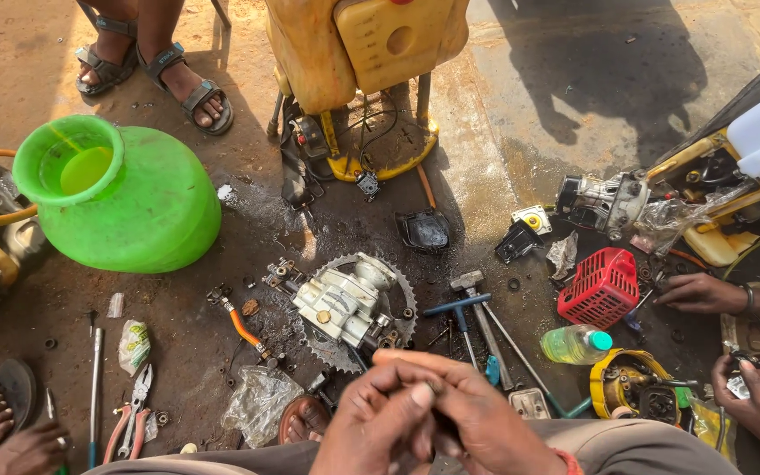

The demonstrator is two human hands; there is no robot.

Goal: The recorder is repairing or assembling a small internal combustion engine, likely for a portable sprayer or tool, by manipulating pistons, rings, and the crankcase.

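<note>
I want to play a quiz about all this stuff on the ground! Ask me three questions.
1. True or false: the big green pot lies tipped with its mouth open.
2. What colour is the small plastic basket? A) blue B) red C) white
3. Fill in: the white engine part rests on a toothed ____.

Key
1. True.
2. B, red; it sits above the bottle with the green cap.
3. Gear. The left hand and right hand are pressed together just below it, fingers closed around something too small to tell.
</note>
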